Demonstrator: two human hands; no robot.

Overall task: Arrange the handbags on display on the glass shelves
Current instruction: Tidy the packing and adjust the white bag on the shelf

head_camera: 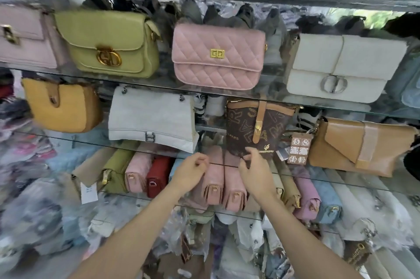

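Shelves of glass [141,82] run across the view in tiers, their front edges bare between bags. On the upper tier stand a white bag [345,67], a green bag [109,44] and a pink quilted bag [218,55], with open gaps between them. Below, a brown lettered bag [256,126] stands at the shelf edge, a tag [298,148] hanging beside it. The right hand [255,169] hovers just under that bag, fingers loosely curled, holding nothing. The left hand [191,171], likewise loose and empty, hangs over packed pink purses [223,185].
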